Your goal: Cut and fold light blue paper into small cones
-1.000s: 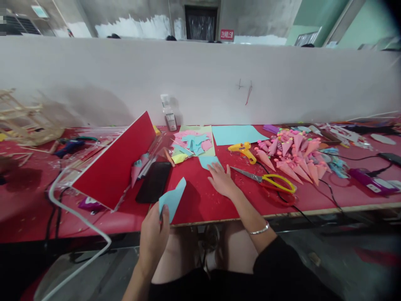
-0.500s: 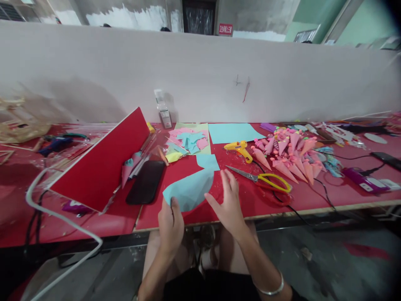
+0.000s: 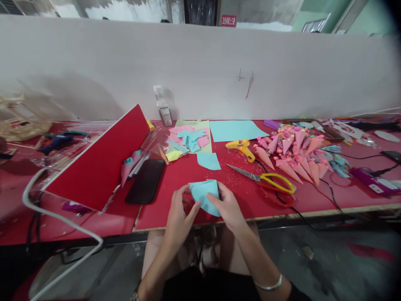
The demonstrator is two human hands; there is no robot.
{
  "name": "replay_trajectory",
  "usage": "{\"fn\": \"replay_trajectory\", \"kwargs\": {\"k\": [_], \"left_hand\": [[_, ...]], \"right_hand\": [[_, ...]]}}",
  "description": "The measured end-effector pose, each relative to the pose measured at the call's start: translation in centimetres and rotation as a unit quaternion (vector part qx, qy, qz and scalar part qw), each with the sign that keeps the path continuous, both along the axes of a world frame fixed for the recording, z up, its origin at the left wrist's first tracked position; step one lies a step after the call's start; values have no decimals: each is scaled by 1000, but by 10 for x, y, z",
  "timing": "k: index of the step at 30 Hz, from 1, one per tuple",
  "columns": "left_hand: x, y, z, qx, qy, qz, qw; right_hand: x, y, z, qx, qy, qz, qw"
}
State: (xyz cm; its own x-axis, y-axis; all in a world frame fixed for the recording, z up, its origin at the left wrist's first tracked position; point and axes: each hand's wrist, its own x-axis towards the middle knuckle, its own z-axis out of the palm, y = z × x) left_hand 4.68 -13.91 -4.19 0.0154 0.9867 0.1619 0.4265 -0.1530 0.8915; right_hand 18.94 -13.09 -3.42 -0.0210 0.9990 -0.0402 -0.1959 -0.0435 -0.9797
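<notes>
A piece of light blue paper [image 3: 203, 194], folded over into a quarter-round shape, is held near the table's front edge. My left hand [image 3: 181, 211] grips its left side, thumb in front and fingers partly behind it. On the right side my right hand [image 3: 227, 205] pinches the paper, its thumb lying across the front. Just beyond lies another blue paper piece [image 3: 209, 161] with a curved edge. Scissors [image 3: 263, 177] with yellow and red handles rest to the right, blades partly open. Behind them is a yellow glue gun [image 3: 241, 148].
Many pink paper cones [image 3: 297, 150] are heaped at the right. Blue and pink scraps [image 3: 191, 138] lie at the back beside a blue sheet [image 3: 236, 131]. A black phone [image 3: 145, 182] and a leaning red board [image 3: 103, 163] are at the left. A bottle [image 3: 163, 108] stands by the partition.
The larger blue paper, held by my left hand alone before, is now folded over and smaller. My right hand has closed onto its right side.
</notes>
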Motion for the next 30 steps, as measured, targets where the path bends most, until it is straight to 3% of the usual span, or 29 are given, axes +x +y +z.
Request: {"fn": "replay_trajectory", "kwargs": {"k": [5, 10, 22, 27, 30], "left_hand": [[2, 7, 3, -100, -121, -36, 987], [7, 8, 16, -140, -126, -67, 980], [9, 9, 15, -117, -114, -78, 983], [8, 10, 10, -124, -114, -57, 984], [8, 9, 9, -122, -115, -77, 983]], "right_hand": [[2, 2, -3, -37, 81, -1, 996], [-1, 0, -3, -49, 65, -26, 996], [2, -4, -2, -44, -84, -27, 995], [1, -7, 2, -6, -118, 29, 993], [2, -8, 2, 47, -139, 69, 987]]}}
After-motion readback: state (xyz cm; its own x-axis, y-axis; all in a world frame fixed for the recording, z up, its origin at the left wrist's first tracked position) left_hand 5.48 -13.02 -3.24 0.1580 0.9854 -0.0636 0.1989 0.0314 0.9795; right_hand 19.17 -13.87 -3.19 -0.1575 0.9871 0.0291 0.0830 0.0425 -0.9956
